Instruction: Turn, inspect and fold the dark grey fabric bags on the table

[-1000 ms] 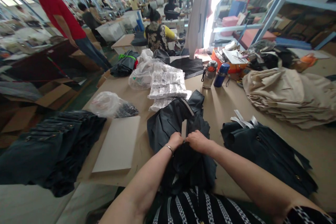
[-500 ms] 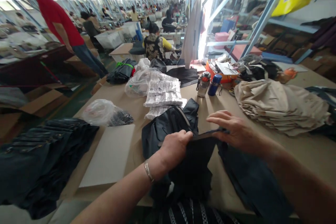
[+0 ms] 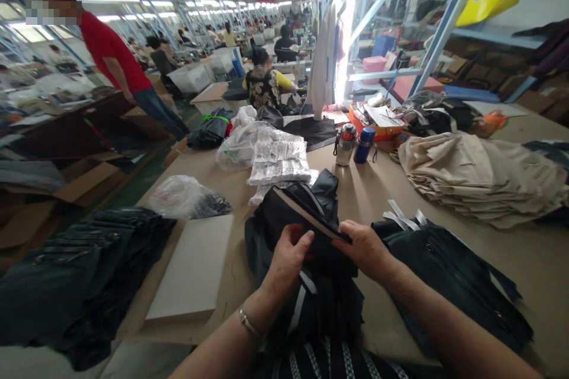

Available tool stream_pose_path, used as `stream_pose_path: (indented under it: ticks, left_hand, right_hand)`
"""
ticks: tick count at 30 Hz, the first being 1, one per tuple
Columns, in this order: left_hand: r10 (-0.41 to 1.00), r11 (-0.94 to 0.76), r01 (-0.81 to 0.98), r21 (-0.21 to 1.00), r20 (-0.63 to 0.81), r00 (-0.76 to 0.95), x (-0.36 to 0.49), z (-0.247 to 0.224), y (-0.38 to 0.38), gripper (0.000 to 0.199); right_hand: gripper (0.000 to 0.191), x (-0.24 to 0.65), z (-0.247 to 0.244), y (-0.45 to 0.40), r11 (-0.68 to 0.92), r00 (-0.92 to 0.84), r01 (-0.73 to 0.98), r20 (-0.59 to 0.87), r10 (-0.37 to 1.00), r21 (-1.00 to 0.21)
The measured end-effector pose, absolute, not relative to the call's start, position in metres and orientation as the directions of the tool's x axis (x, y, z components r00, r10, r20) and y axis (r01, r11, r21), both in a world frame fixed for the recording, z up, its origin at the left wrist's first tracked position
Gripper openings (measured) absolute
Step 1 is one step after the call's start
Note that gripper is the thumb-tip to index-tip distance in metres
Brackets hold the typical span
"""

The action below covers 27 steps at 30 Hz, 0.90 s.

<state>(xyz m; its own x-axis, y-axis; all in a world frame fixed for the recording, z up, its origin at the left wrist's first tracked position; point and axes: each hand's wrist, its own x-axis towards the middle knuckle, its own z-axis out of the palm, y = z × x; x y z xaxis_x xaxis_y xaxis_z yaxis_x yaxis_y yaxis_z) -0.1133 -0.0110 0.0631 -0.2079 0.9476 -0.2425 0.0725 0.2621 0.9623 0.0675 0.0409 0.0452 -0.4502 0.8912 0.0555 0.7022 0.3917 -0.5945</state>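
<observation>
A dark garment (image 3: 284,219) lies bunched on the table in front of me, a pale strip running along its raised edge. My right hand (image 3: 367,249) pinches that edge at its right end between thumb and fingers. Against the front of the cloth rests my left hand (image 3: 288,257), thumb and forefinger apart, the other fingers partly hidden. White strips show in the folds below. Beside my right forearm is another dark garment piece (image 3: 444,278) with zips and white tapes at its top.
A white board (image 3: 191,266) and stacked dark garments (image 3: 84,272) lie left. Behind are a plastic bag (image 3: 178,195), wrapped packets (image 3: 280,160), a clear bottle (image 3: 345,145) and a blue bottle (image 3: 364,145). Beige cloth (image 3: 480,177) is piled right. A person in red (image 3: 113,53) stands far left.
My right hand has moved left and down, from spread fingers to a pinch on the garment's edge. My left hand has loosened and dropped slightly. The pale strip now faces me.
</observation>
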Motion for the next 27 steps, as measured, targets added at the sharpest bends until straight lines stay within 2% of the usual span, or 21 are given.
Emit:
stream_pose_path:
  ticks: [2,4,6,8,10,11,13,16,19,21,23,25,27]
  left_hand:
    - [0.882,0.423,-0.188,0.886,-0.45,-0.138,-0.108,0.05,-0.009,0.045]
    - [0.846,0.472,-0.311,0.825,-0.523,-0.103,-0.106,0.04,-0.008,0.04]
    - [0.835,0.492,-0.359,0.793,-0.547,-0.065,-0.106,0.033,-0.008,0.036]
    - [0.847,0.49,-0.369,0.79,-0.532,-0.014,-0.108,0.031,-0.01,0.033]
    - [0.872,0.453,-0.361,0.815,-0.49,-0.01,-0.106,0.03,-0.014,0.027]
    - [0.887,0.426,-0.361,0.83,-0.462,-0.016,-0.103,0.031,-0.015,0.027]
    - [0.911,0.386,-0.355,0.852,-0.413,-0.002,-0.095,0.033,-0.017,0.031]
    - [0.921,0.385,-0.304,0.871,-0.384,0.065,-0.084,0.043,-0.022,0.029]
    - [0.899,0.427,-0.299,0.854,-0.365,0.24,-0.083,0.068,-0.035,0.026]
    - [0.785,0.544,-0.285,0.789,-0.36,0.503,-0.09,0.087,-0.045,0.023]
    - [0.609,0.663,-0.212,0.718,-0.353,0.71,-0.098,0.1,-0.051,0.025]
    - [0.566,0.696,-0.198,0.69,-0.358,0.743,-0.108,0.102,-0.048,0.033]
    - [0.674,0.65,-0.263,0.713,-0.38,0.633,-0.12,0.095,-0.036,0.035]
  right_hand:
    - [0.015,0.055,0.031,0.024,0.405,-0.488,0.705,0.018,0.873,-0.582]
    - [0.022,0.046,0.018,0.011,0.347,-0.487,0.668,-0.035,0.873,-0.658]
    - [0.03,0.044,0.008,0.005,0.18,-0.439,0.546,-0.096,0.894,-0.819]
    - [0.034,0.048,0.0,0.007,-0.059,-0.383,0.358,-0.204,0.901,-0.932]
    - [0.034,0.055,-0.004,0.012,-0.237,-0.381,0.215,-0.305,0.873,-0.947]
    - [0.034,0.058,-0.005,0.014,-0.27,-0.387,0.189,-0.325,0.863,-0.944]
    - [0.031,0.062,-0.003,0.019,-0.22,-0.402,0.194,-0.282,0.871,-0.956]
    - [0.027,0.065,0.006,0.026,-0.049,-0.433,0.215,-0.14,0.891,-0.975]
    - [0.017,0.078,0.012,0.044,0.009,-0.42,0.294,-0.12,0.899,-0.956]
    - [0.019,0.095,0.011,0.061,-0.013,-0.338,0.375,-0.15,0.929,-0.927]
    - [0.024,0.11,0.011,0.075,-0.074,-0.276,0.355,-0.179,0.944,-0.932]
    - [0.027,0.117,0.014,0.076,-0.147,-0.302,0.244,-0.219,0.928,-0.959]
    - [0.033,0.113,0.023,0.06,-0.211,-0.39,0.14,-0.249,0.887,-0.967]
